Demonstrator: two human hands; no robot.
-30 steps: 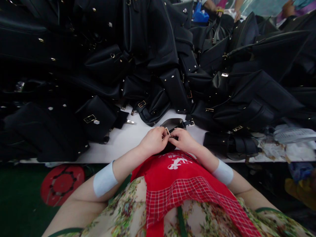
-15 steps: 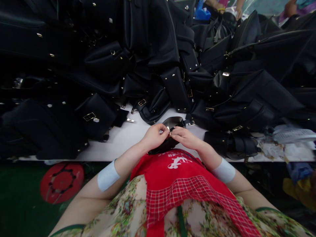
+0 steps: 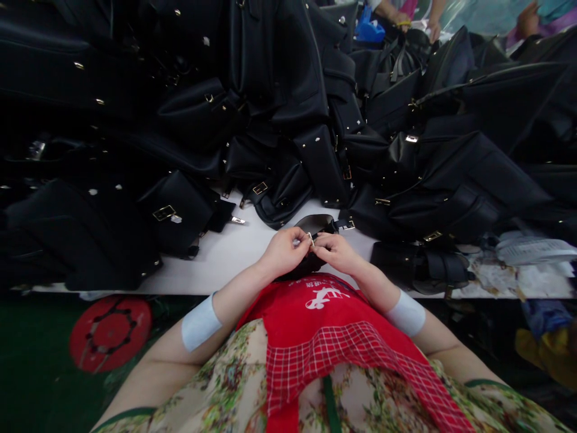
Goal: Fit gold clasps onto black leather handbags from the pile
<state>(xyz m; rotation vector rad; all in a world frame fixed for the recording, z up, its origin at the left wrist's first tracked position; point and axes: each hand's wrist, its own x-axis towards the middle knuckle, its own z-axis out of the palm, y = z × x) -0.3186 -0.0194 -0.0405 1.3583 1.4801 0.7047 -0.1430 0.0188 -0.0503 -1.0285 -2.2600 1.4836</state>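
A small black bag point(image 3: 321, 224) lies at the front edge of the white table, close against the red apron. My left hand point(image 3: 288, 249) pinches a small gold buckle point(image 3: 311, 240) on it between thumb and fingertips. From the other side my right hand point(image 3: 336, 251) has its fingers closed at the same buckle, the fingertips of both hands nearly meeting. My hands cover part of the bag, and its lower side is dark against the apron.
Black bags point(image 3: 297, 72) are heaped across the back and both sides. Plastic wrapping point(image 3: 536, 246) lies at the right. A red reel point(image 3: 110, 334) is below the table at left. Another person's hands point(image 3: 396, 15) show at the top.
The buckle has tilted slightly between my fingertips. Both hands stay at nearly the same spot, and the view has shifted a little.
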